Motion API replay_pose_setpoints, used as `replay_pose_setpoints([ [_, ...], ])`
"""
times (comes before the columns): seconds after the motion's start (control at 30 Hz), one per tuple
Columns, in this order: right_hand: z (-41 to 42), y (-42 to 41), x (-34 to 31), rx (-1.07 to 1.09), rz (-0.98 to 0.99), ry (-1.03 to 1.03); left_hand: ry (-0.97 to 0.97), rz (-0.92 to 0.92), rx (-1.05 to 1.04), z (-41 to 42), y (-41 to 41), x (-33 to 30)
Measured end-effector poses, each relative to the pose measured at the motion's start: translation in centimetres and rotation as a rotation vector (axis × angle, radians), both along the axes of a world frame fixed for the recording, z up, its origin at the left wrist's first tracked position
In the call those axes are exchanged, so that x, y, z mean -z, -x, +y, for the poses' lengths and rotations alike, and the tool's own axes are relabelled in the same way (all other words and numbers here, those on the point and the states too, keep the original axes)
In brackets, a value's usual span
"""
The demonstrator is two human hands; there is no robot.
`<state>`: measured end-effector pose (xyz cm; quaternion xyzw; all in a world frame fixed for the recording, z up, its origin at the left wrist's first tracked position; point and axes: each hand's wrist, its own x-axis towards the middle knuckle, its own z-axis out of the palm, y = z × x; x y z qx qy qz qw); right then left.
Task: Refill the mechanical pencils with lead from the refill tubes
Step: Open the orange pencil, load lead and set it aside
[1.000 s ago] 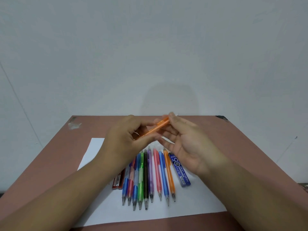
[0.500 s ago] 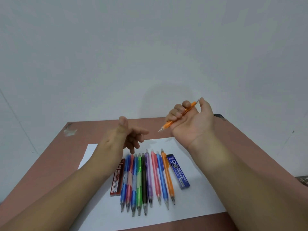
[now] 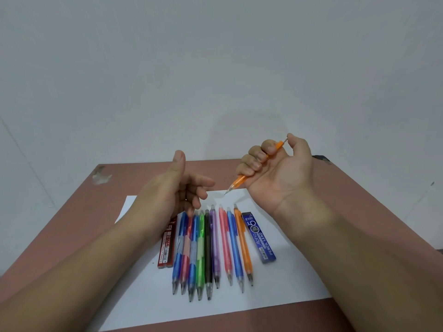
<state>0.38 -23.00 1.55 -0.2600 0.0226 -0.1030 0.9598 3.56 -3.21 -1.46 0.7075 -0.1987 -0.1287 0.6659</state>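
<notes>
- Since half a second ago little is changing: the left hand (image 3: 177, 188) is opening its fingers slightly wider, while the right hand (image 3: 275, 168) is holding the same raised pose.
- The left hand is hovering empty above the row's far ends, thumb up and fingers loosely spread.
- The red refill tubes (image 3: 166, 245) are lying at the left edge of the white paper (image 3: 143, 303), partly under the left forearm.
- Nine mechanical pencils (image 3: 211, 250) are lying side by side, tips toward the person; whether any are filled cannot be told.
- The blue refill tube (image 3: 259, 238) is lying just beside the row's right end.
- The right hand is gripping the orange pencil (image 3: 254, 168) in curled fingers, thumb pressing the cap end, a thin point showing at the tip.
- This pencil is probably being click-tested, so most of the refilling is likely waiting.
</notes>
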Motion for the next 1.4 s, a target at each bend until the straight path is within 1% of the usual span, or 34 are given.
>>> replay_pose_setpoints([
  [0.23,-0.19,-0.08,0.33,0.018,0.017,0.001,-0.111,-0.066,-0.005,-0.07,0.24,0.06],
  [0.43,-0.04,0.07,0.25,0.017,-0.007,-0.039,-0.225,-0.144,0.044,-0.14,0.47,-0.19],
  [0.5,0.08,0.09,0.24,0.016,-0.013,-0.048,-0.245,-0.141,0.069,-0.2,0.52,-0.25],
  [0.87,0.13,0.17,0.15,0.02,-0.021,-0.089,-0.244,-0.156,0.143,-0.09,0.32,-0.24],
  [1.03,0.18,0.31,0.0,0.025,-0.03,-0.096,-0.204,-0.132,0.153,-0.19,0.28,-0.27],
  [1.4,0.26,0.22,-0.02,0.03,-0.023,-0.096,-0.203,-0.139,0.16,-0.17,0.33,-0.26],
])
